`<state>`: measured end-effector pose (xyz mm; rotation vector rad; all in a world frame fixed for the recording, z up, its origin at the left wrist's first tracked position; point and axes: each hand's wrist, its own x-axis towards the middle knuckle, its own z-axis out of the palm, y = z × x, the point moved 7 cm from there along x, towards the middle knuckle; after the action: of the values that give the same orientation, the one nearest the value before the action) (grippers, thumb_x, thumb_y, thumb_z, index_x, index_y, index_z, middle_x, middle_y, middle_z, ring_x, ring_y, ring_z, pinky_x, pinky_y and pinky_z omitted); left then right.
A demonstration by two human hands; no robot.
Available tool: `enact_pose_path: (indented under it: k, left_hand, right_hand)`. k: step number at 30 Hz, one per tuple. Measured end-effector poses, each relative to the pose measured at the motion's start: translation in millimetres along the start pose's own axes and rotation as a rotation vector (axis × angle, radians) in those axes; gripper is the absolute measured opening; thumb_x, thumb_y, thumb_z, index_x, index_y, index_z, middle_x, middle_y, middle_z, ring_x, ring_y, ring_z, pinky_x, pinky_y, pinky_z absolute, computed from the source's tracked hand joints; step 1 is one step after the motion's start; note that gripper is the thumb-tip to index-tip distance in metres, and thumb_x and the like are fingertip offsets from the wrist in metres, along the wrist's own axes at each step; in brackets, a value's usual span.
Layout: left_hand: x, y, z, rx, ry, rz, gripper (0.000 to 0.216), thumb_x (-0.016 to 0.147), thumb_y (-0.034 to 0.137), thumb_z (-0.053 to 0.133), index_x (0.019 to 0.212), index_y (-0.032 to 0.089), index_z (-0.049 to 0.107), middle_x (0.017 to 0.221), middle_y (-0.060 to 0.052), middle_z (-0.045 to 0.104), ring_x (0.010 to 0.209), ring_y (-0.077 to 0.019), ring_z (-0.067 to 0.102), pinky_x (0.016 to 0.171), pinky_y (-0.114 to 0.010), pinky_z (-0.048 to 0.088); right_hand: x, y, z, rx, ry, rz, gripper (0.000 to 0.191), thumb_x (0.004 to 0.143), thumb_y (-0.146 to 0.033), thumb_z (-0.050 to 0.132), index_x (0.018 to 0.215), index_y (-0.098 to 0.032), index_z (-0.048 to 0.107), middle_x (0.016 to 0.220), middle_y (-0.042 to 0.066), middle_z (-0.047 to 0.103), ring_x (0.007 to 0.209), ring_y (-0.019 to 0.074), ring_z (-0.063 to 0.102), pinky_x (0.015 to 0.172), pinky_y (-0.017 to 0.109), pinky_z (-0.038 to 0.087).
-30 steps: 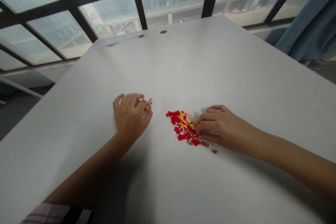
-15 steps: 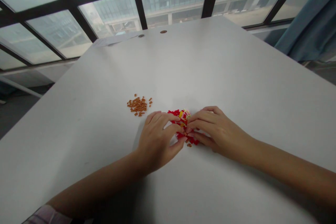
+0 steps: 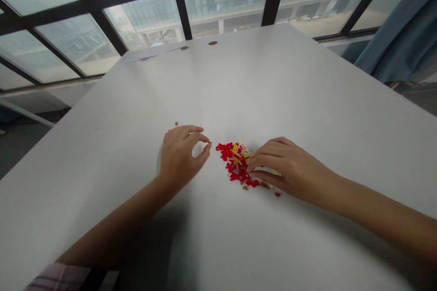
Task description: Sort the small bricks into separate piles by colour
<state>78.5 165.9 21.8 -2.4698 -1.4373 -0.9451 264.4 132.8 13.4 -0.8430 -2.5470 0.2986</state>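
A small heap of tiny red, yellow and pale bricks [image 3: 237, 164] lies on the white table [image 3: 239, 82]. My right hand [image 3: 288, 168] rests at the heap's right side, fingers curled and pinched together among the pieces. My left hand [image 3: 180, 157] hovers left of the heap, thumb and forefinger pinched; whatever they hold is too small to see. It covers a separate pile of orange-brown bricks, of which one stray piece [image 3: 176, 123] shows above the knuckles.
Two round brown caps [image 3: 212, 42] sit near the table's far edge, with a sheet of paper [image 3: 150, 52] beside them. Large windows stand beyond, and a blue curtain [image 3: 399, 22] hangs at the right.
My left hand has moved from the red heap back leftwards over the orange-brown pile, hiding it. My right hand has stayed at the heap's right side.
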Motion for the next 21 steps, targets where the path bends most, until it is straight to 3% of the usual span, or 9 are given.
enact_pose_path:
  k: [4,7,11,16,21]
  left_hand:
    - [3,-45,6,0.102,0.013,-0.134,0.002,0.08,0.022,0.067,0.079,0.024,0.069,0.1,-0.005,0.073,0.096,-0.0253,0.065,0.091,-0.045,0.046]
    - [2,-60,8,0.123,0.028,-0.154,0.001,0.077,0.023,0.069,0.077,0.024,0.07,0.099,-0.006,0.072,0.099,-0.0273,0.063,0.091,-0.046,0.046]
    - [0,-64,8,0.17,0.031,-0.177,0.003,0.079,0.026,0.07,0.08,0.024,0.071,0.104,-0.007,0.071,0.104,-0.0288,0.061,0.093,-0.048,0.046]
    - [0,-65,10,0.17,0.003,-0.219,0.009,0.082,0.03,0.067,0.084,0.022,0.071,0.103,-0.008,0.07,0.102,-0.0281,0.061,0.094,-0.047,0.046]
    - [-1,-43,11,0.076,0.005,-0.104,0.006,0.082,0.025,0.066,0.081,0.021,0.07,0.104,-0.007,0.07,0.109,-0.0284,0.059,0.097,-0.048,0.045]
  right_hand:
    - [-4,8,5,0.055,-0.17,0.046,0.012,0.094,-0.029,0.058,0.088,-0.025,0.068,0.087,0.001,0.073,0.081,0.0174,0.066,0.083,0.038,0.04]
    - [-6,11,8,0.134,-0.247,0.065,0.008,0.091,-0.032,0.063,0.088,-0.027,0.068,0.09,-0.001,0.073,0.086,0.0176,0.067,0.085,0.038,0.04]
    - [-8,12,9,0.178,-0.289,0.056,0.011,0.093,-0.028,0.059,0.087,-0.027,0.069,0.094,-0.001,0.074,0.088,0.0189,0.067,0.086,0.041,0.039]
    - [-9,15,14,0.153,-0.315,0.074,0.004,0.086,-0.028,0.068,0.084,-0.027,0.07,0.09,-0.001,0.073,0.085,0.0206,0.067,0.085,0.042,0.038]
    - [-8,17,20,0.084,-0.302,0.064,0.013,0.092,-0.024,0.058,0.089,-0.026,0.071,0.091,0.0,0.072,0.087,0.0187,0.066,0.086,0.04,0.038]
